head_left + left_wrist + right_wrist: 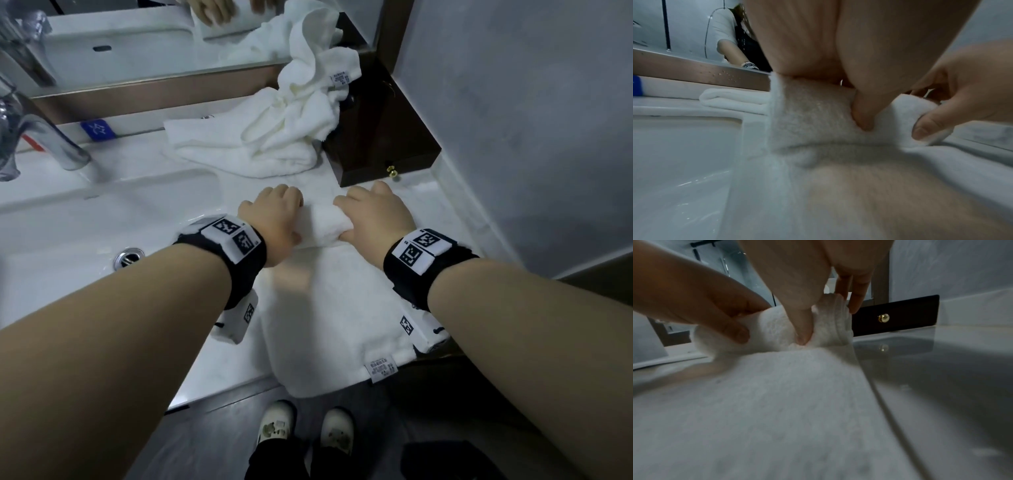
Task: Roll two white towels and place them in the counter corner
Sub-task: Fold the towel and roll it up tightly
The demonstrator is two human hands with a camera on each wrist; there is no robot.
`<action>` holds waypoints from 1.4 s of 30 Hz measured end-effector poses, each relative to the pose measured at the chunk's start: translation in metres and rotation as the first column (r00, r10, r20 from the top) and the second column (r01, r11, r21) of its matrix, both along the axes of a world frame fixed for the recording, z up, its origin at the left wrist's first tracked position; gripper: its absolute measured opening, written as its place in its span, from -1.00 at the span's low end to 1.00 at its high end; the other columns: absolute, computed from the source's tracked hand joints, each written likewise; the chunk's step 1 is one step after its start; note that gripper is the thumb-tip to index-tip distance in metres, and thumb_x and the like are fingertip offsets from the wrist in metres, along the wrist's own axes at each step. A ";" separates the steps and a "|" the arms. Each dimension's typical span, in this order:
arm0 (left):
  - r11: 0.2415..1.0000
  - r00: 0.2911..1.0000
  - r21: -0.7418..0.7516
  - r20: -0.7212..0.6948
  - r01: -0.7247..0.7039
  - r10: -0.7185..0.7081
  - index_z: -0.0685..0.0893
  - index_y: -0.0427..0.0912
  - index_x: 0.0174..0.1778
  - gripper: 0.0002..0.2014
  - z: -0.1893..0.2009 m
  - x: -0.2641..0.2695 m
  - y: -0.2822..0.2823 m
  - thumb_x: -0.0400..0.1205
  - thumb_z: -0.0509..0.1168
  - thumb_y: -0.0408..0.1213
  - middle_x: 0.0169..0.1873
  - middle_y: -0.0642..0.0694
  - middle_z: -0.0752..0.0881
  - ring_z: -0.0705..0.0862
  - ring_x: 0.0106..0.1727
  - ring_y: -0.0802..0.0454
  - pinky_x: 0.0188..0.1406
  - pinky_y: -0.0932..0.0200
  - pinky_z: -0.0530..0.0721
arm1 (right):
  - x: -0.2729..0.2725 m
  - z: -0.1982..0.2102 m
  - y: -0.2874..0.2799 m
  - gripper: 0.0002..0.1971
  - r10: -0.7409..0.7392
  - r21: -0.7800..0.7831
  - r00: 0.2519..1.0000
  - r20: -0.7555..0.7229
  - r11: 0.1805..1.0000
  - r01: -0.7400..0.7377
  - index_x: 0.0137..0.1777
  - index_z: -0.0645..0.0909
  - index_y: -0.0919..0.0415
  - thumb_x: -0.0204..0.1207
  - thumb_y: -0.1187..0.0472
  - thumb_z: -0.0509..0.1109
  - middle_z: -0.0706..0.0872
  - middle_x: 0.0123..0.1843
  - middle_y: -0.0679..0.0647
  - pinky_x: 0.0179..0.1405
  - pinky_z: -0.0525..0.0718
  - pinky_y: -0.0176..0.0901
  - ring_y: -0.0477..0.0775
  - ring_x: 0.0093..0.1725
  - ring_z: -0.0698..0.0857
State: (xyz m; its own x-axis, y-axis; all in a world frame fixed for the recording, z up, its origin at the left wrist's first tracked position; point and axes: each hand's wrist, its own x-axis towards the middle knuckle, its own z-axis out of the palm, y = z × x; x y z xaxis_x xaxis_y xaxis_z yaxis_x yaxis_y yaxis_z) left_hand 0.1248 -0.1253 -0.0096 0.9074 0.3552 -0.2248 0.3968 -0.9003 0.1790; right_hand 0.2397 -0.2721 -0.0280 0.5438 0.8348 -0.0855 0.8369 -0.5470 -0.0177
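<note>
A white towel (329,308) is spread flat on the worktop (219,359) in the lower middle of the frame, and its far end is rolled up. The roll is gripped by the left hand (274,219) and the right hand (375,216), with fingers curled over it and thumbs pressed into it. A second towel (274,137) is heaped in the upper middle, beside a dark wooden box (394,150). A sink (85,233) is seen at the left.
</note>
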 end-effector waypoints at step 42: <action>0.970 0.968 0.182 0.161 0.162 -0.191 0.04 -0.04 0.74 -0.20 -0.033 -0.055 -0.031 0.61 0.29 -0.21 0.66 -0.17 0.26 0.26 0.63 -0.19 0.58 -0.08 0.16 | -0.011 0.003 -0.031 -0.62 0.021 0.092 0.972 -0.235 0.996 0.000 0.26 0.50 0.11 0.47 0.16 0.46 0.65 0.15 0.04 -0.03 0.47 -0.11 0.12 0.18 0.55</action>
